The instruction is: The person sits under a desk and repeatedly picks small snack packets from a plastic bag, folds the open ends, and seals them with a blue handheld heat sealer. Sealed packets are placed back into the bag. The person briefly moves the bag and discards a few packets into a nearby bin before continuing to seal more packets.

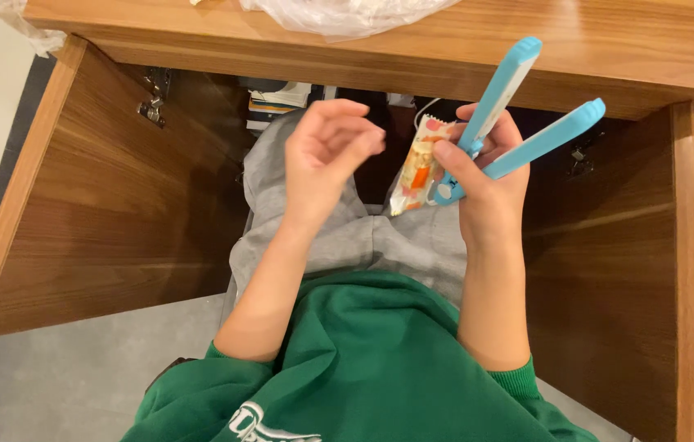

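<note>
Right hand gripping blue sealer, snack packet, contents unclear, left hand loosely curled, empty

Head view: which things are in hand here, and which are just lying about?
In hand:
- blue hinged clip tool, open, held by right hand
- small snack packet, also in right hand
- left hand, empty, beside them

Lying about:
- clear plastic bag on wooden desk

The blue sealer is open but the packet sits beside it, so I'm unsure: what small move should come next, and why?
Probably the left hand should take the small packet and feed its edge between the blue sealer arms, since they gape open in the right hand.
</note>
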